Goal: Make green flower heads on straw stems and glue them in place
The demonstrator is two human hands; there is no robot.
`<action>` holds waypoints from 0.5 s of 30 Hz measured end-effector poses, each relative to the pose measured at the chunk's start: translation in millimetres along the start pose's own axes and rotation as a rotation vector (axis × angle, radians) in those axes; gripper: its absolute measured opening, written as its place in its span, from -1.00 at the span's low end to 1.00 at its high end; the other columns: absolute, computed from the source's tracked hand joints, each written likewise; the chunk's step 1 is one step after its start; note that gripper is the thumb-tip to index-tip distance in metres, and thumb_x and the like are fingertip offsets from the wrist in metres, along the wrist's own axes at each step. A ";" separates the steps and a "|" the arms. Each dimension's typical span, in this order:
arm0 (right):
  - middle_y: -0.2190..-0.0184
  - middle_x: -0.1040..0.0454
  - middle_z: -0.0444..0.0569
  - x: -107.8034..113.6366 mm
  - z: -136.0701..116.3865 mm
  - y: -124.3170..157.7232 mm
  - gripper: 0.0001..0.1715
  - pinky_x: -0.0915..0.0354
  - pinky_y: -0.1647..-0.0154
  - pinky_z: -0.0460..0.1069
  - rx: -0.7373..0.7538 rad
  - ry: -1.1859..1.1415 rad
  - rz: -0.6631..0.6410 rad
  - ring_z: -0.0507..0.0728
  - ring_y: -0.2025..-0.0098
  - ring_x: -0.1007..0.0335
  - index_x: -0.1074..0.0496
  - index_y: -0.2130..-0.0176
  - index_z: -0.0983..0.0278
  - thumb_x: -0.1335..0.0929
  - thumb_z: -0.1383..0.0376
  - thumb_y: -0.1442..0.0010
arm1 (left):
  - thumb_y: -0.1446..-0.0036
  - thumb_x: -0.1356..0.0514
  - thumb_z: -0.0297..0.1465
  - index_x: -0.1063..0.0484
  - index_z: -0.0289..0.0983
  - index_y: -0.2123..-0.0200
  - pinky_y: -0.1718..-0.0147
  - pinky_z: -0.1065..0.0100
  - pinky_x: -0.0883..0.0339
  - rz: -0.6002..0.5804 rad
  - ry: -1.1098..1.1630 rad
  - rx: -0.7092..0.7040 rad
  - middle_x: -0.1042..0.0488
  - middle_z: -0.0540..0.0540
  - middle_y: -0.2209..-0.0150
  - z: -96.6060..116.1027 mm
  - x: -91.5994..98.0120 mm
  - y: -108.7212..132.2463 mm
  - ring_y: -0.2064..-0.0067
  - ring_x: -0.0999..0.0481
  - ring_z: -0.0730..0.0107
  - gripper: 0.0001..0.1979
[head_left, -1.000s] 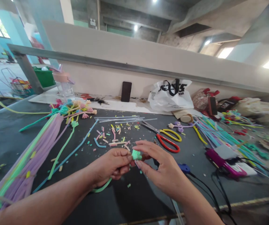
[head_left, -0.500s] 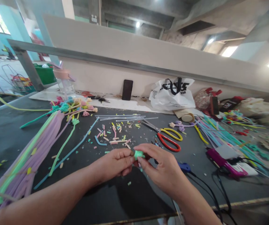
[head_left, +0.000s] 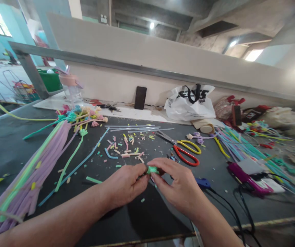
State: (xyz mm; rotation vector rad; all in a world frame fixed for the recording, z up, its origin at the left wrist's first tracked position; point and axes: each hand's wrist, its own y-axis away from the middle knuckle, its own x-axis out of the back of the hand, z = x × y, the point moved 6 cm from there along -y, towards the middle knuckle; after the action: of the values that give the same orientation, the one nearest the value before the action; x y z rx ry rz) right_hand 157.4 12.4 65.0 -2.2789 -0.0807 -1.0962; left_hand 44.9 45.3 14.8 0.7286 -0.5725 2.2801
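1. Green tuft point(head_left: 152, 169): we are finding it between both hands, just left of the scissors point(head_left: 176, 142) and nearer to us than they are.
2. Left hand point(head_left: 133, 181): its fingers are curling inward and its thumb and fingertips are pinching the tuft's left edge; the tips are partly hiding from us.
3. Right hand point(head_left: 175, 178): we are seeing thumb and forefinger closing on the tuft from the other side, nearer to us than the scissors.
4. Pale green tube point(head_left: 94, 180): showing beside the left forearm, well left of the scissors; we are not managing to tell whether it is joining the tuft.
5. Cut bits point(head_left: 132, 154): scattering in pink, yellow and green, left of the scissors.
6. Clear sticks point(head_left: 137, 127): lying side by side, beyond and left of the scissors' blades.
7. Purple bundle point(head_left: 47, 154): stretching far left of the scissors, green strands running along it.
8. Phone point(head_left: 140, 97): standing upright beyond the scissors, leftward; the white bag point(head_left: 191, 111) is slumping beyond them, rightward.
9. Blue-handled tool point(head_left: 202, 183): resting nearer to us than the scissors, beside the right wrist, its black cord trailing toward us.
10. Magenta device point(head_left: 250, 180): lying well right of the scissors.
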 end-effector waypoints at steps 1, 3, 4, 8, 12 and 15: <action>0.26 -0.53 -0.05 -0.1 -0.1 -0.1 -0.69 -0.38 0.14 -0.04 -0.001 0.000 -0.001 0.09 0.20 -0.47 -0.42 0.20 0.22 -0.29 0.50 -0.06 | -0.19 0.05 -0.39 -0.16 -0.23 0.48 0.51 0.44 0.02 -0.003 0.002 -0.002 -0.16 0.08 0.55 0.7 0.2 -0.2 0.51 -0.15 0.50 -0.81; 0.26 -0.54 -0.05 -0.4 0.0 0.0 -0.69 -0.38 0.15 -0.04 -0.005 0.001 -0.002 0.09 0.20 -0.47 -0.42 0.21 0.22 -0.29 0.50 -0.05 | -0.20 0.07 -0.39 -0.17 -0.22 0.48 0.51 0.43 0.02 -0.013 -0.005 -0.008 -0.19 0.06 0.54 1.9 -0.1 -0.2 0.51 -0.17 0.48 -0.81; 0.26 -0.54 -0.05 -0.5 -0.1 0.2 -0.70 -0.38 0.15 -0.04 -0.004 0.001 -0.002 0.09 0.20 -0.47 -0.43 0.21 0.22 -0.29 0.50 -0.05 | -0.20 0.07 -0.39 -0.17 -0.22 0.48 0.51 0.43 0.01 -0.014 -0.018 -0.009 -0.19 0.05 0.54 2.0 -0.4 0.0 0.51 -0.17 0.48 -0.80; 0.26 -0.54 -0.06 -0.9 -1.5 0.9 -0.69 -0.38 0.16 -0.04 0.004 -0.006 -0.005 0.08 0.22 -0.47 -0.43 0.20 0.21 -0.29 0.49 -0.06 | -0.21 0.08 -0.37 -0.19 -0.23 0.48 0.50 0.42 0.01 -0.024 -0.071 0.018 -0.20 0.05 0.54 -0.1 -3.1 1.7 0.52 -0.17 0.48 -0.79; 0.27 -0.54 -0.07 0.3 -4.0 1.9 -0.68 -0.37 0.16 -0.05 -0.009 -0.031 -0.018 0.08 0.21 -0.47 -0.43 0.19 0.20 -0.29 0.50 -0.07 | -0.19 0.05 -0.38 -0.19 -0.25 0.50 0.50 0.43 -0.01 -0.015 0.026 0.047 -0.17 0.06 0.55 -0.9 -4.0 1.6 0.51 -0.16 0.50 -0.79; 0.19 -0.53 -0.05 6.5 -4.2 3.1 -0.61 -0.37 0.16 -0.04 -0.068 -0.065 -0.045 0.08 0.21 -0.47 -0.41 0.07 0.20 -0.32 0.45 -0.08 | -0.19 0.03 -0.36 -0.23 -0.27 0.52 0.53 0.46 -0.01 -0.008 0.305 0.092 -0.17 0.07 0.59 -1.0 -3.5 1.0 0.53 -0.14 0.52 -0.75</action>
State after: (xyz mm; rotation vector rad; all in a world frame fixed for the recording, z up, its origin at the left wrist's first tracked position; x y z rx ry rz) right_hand 159.7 6.3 70.2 -2.3843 -0.1230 -1.0622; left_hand 46.0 43.6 11.6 0.4119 -0.3223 2.3620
